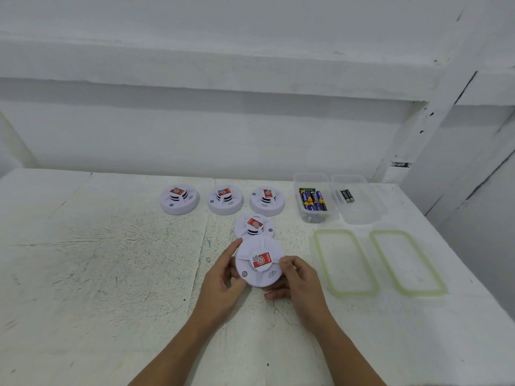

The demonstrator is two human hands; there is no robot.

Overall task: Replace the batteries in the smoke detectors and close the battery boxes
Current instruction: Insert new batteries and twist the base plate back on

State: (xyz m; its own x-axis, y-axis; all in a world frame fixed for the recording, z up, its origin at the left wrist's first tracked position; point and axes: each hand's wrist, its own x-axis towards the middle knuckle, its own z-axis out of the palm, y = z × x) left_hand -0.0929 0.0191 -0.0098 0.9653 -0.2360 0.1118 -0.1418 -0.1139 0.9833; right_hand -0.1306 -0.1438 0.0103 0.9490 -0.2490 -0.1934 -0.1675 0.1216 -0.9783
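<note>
Holding the round white plastic smoke detector (pixel 259 263) mid-bench (pixel 111 260), my left hand (pixel 223 282) and right hand (pixel 298 277) pinch its rim; a slip could drop it onto the neighbouring detector (pixel 254 225).

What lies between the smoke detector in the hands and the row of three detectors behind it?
One more smoke detector rests on the table there, just behind the held detector; the head view shows it.

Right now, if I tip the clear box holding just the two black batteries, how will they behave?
They will probably roll: the two black batteries are cylinders lying loose. The clear box has walls that should contain them. They are likely stiff and heavy for their size.
</note>
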